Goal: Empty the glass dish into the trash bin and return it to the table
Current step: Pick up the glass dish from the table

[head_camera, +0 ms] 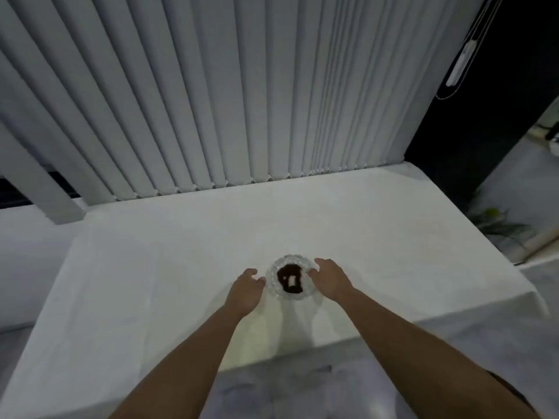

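Observation:
A round, bumpy glass dish [306, 290] stands on the white-clothed table [181, 252], near its front edge. Dark contents with a small pale piece lie in the middle of the dish. My left hand [245, 287] is at the dish's left rim, fingers curled and apart, fingertips touching or almost touching the glass. My right hand [329, 278] cups the right rim, with its fingers at the edge of the glass. The dish rests on the cloth. No trash bin is in view.
Vertical white blinds [230, 86] hang behind the table's far edge. A dark window and a blind cord [459, 65] are at the upper right. A green plant [496, 219] and a pale floor lie beyond the table's right edge.

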